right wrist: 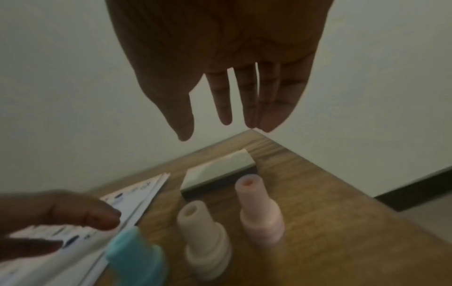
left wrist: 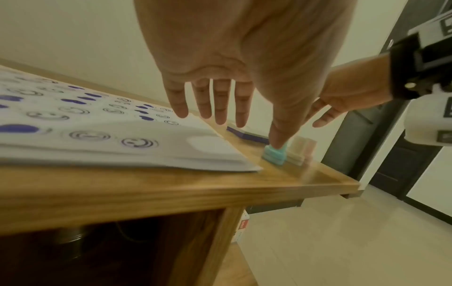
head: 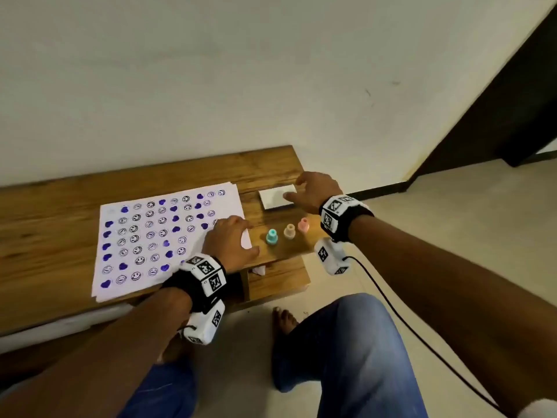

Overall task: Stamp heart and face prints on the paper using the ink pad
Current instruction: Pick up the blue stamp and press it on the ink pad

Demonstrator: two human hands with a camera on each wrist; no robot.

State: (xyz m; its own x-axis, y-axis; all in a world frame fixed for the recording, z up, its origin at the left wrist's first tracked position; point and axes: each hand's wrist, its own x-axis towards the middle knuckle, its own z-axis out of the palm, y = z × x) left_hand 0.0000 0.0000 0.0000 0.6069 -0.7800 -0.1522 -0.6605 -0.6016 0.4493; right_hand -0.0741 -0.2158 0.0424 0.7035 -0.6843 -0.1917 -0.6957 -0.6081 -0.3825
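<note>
Paper: we see the paper (head: 168,236) lying flat on the left part of the desk (head: 60,212), a thin stack whose top sheet is covered in rows of purple hearts and black smiley faces.
Ink pad: the ink pad (head: 276,199) lies closed at the far right of the desk, right of the paper's far corner; we see a white lid over a dark base.
Stamps: three stamps stand upright in a row between the paper and the desk's right edge, near of the pad: the teal stamp (head: 272,236) nearest the paper, the beige stamp (head: 289,231) in the middle, the pink stamp (head: 303,225) on the right. They stand apart from one another.
Left hand: our left hand (head: 229,242) is over the paper's near right corner, its grip apart, fingers straight and spread, holding nothing. In the left wrist view the thumb (left wrist: 281,131) points down at the teal stamp; we cannot tell whether it touches.
Right hand: our right hand (head: 313,191) hovers above the ink pad's right end, its grip apart, fingers (right wrist: 223,100) straight and hanging down, holding nothing.
Surroundings: a pale wall (head: 271,70) behind the desk, a tiled floor (head: 437,236) at right.
</note>
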